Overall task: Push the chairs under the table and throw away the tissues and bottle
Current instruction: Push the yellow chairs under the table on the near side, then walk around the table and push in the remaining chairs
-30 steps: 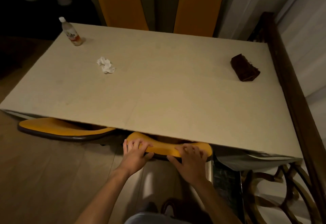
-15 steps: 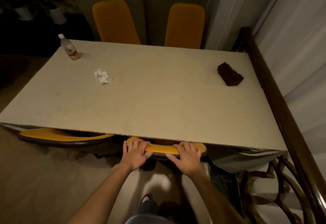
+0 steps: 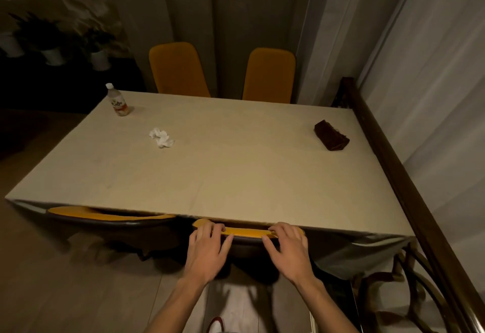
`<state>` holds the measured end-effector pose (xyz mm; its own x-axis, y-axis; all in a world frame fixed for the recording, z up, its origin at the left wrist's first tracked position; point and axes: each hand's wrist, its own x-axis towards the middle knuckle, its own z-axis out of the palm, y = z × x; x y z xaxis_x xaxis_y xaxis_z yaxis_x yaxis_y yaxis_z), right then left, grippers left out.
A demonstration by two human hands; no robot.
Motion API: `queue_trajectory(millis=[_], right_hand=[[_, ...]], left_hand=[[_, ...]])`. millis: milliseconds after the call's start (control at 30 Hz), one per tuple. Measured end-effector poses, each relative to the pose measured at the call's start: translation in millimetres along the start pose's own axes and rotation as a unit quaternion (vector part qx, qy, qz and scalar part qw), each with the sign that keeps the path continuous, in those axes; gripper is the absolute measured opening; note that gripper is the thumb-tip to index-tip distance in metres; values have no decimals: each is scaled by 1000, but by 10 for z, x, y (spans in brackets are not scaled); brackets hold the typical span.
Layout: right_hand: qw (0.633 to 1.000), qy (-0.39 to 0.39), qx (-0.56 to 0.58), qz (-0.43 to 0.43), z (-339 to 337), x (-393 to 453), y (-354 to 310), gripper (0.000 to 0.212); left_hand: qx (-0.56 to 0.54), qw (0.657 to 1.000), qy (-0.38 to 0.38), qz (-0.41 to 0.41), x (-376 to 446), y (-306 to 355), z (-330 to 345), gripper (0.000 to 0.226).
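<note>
Smooth beige table (image 3: 236, 175), crumpled tissue (image 3: 161, 137)

A dark brown folded cloth (image 3: 331, 136) lies near the right edge of the tabletop. Beside that edge runs a dark wooden rail (image 3: 393, 175). Potted plants (image 3: 55, 41) in white pots stand far left, pale curtains (image 3: 433, 70) hang right.

The table (image 3: 236, 170) wore a matt beige cloth. The chairs (image 3: 269, 75) had soft orange fabric. The bottle (image 3: 118, 101) was clear plastic, the tissue (image 3: 161, 137) crumpled paper, the railing (image 3: 393, 164) glossy dark wood.
</note>
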<state>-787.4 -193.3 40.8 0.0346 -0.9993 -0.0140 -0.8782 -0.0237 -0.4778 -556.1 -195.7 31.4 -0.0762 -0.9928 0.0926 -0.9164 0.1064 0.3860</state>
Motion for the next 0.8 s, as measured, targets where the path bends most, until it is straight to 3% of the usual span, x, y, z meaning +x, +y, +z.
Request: queue_trajectory(millis=[200, 467, 633, 800], right_hand=[[999, 9, -34, -26, -35, -261, -146, 46], [993, -30, -23, -110, -6, -453, -294, 47], [981, -72, -28, -179, 133, -567, -541, 44], [963, -117, -23, -243, 260, -657, -948, 54]], left_hand=[[14, 1000, 24, -12, -452, 114, -50, 38], [10, 992, 47, -120, -1080, 129, -101, 42], [12, 976, 78, -201, -1455, 41, -212, 40], [17, 952, 123, -280, -1786, -103, -370, 39]])
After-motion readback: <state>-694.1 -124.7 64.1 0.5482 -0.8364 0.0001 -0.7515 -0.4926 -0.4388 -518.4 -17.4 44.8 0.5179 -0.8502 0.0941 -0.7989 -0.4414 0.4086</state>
